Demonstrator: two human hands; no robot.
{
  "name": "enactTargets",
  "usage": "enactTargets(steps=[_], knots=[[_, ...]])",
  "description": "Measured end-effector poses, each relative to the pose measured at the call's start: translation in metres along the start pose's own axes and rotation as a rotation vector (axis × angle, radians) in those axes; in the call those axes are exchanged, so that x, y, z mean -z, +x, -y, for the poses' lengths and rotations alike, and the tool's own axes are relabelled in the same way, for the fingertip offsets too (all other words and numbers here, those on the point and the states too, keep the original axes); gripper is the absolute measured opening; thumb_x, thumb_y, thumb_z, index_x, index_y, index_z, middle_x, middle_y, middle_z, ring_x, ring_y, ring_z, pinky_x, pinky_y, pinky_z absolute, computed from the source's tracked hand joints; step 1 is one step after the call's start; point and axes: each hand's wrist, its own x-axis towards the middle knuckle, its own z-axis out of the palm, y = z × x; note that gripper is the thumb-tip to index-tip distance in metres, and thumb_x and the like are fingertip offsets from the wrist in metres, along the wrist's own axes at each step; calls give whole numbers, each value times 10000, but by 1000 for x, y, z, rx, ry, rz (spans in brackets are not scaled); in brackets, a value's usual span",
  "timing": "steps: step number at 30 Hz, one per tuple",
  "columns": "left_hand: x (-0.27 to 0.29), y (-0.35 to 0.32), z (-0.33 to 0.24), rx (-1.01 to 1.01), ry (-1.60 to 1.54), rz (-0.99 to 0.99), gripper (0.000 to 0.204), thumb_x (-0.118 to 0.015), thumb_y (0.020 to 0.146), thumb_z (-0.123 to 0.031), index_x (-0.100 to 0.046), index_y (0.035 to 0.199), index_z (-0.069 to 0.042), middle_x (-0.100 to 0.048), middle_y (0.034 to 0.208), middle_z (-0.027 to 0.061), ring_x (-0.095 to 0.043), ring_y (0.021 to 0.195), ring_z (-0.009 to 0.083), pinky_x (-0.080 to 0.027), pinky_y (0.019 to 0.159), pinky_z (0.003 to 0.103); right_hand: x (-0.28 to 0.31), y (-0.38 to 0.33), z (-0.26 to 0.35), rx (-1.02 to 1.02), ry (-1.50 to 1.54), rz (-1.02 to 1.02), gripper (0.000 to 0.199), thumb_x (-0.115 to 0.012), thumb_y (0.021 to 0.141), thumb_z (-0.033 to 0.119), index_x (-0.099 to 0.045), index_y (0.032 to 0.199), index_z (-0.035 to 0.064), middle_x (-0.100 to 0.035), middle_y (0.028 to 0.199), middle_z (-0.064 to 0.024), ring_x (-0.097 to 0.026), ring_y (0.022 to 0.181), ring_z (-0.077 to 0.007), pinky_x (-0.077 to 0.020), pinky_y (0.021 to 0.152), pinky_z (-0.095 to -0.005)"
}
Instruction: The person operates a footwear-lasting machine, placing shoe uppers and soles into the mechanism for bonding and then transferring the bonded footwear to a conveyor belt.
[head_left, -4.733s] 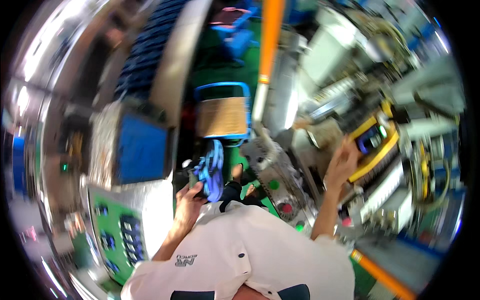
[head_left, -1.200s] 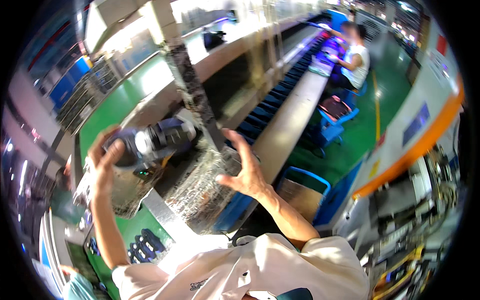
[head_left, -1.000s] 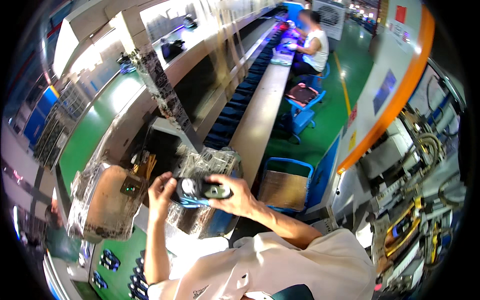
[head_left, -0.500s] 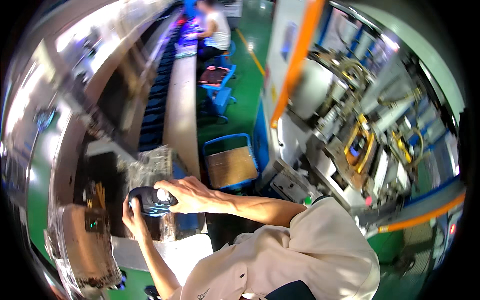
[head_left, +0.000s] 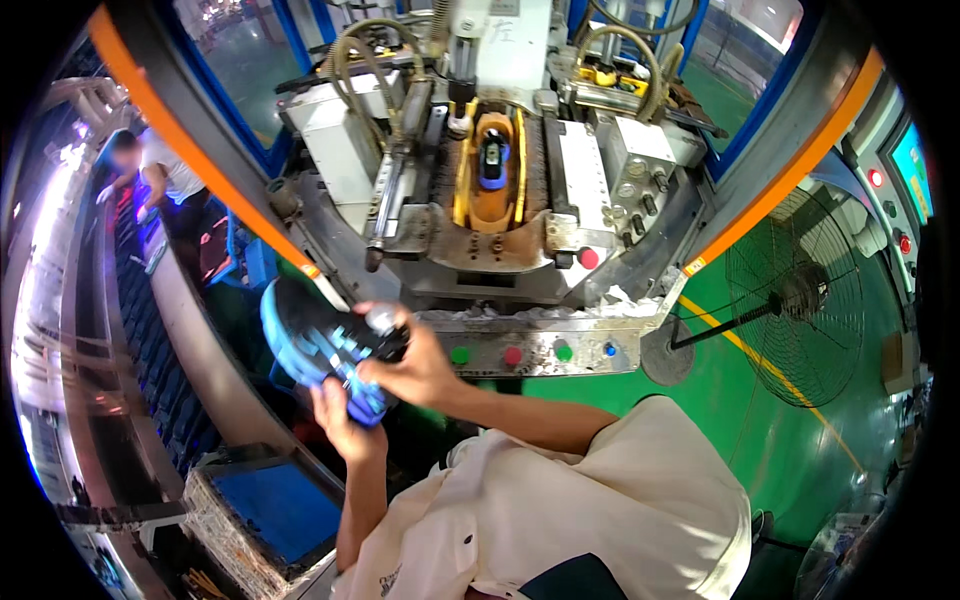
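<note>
Both my hands hold a black and blue sports shoe point(head_left: 300, 330) in the air, in front of the machine's left corner. My left hand point(head_left: 350, 430) grips its lower end from below, fingers bent against the light-blue side. At the shoe's dark upper right part, my right hand point(head_left: 418, 368) is closed round it. A pale, shiny round piece point(head_left: 381, 319) shows at the right fingers; motion blur hides whether it belongs to the shoe. Beyond them stands a pressing machine point(head_left: 490, 255) with an orange-brown, shoe-shaped mould point(head_left: 490, 205) between yellow side strips.
Green and red buttons point(head_left: 512, 356) line the machine's front edge. Orange uprights point(head_left: 200, 150) frame its opening. A floor fan point(head_left: 800, 295) stands right. At left run a conveyor point(head_left: 150, 330) and a blue-topped stand point(head_left: 280, 505). A person point(head_left: 165, 175) sits farther back.
My view has swung right from the conveyor to face the machine. The shoe has come along in both hands, now tilted with more of its blue side showing.
</note>
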Motion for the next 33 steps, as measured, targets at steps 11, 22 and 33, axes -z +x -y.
enactTargets(steps=[11,22,33], knots=[[-181,180,190,460,459,459,677,-593,881,-405,-394,1309,81,-526,1236,183,-528,1123,228,-415,944,328,240,19,56,-25,-83,-691,589,-662,674,-52,-480,1233,1,-582,1040,-47,-558,916,-119,-456,830,-269],[-264,292,348,351,1268,420,623,-698,742,-298,-440,1196,42,-520,1219,234,-502,1144,380,-429,946,441,296,50,76,-76,-602,-986,588,-726,666,90,-511,1202,-18,-595,1061,-90,-572,942,-175,-451,881,-312],[-91,158,84,798,203,242,455,-685,777,-139,-514,1164,30,-597,1004,58,-575,882,129,-475,763,274,330,313,-65,-761,-1344,-456,595,-779,606,377,-647,977,-68,-634,1048,-236,-619,1018,-293,-492,861,-346]])
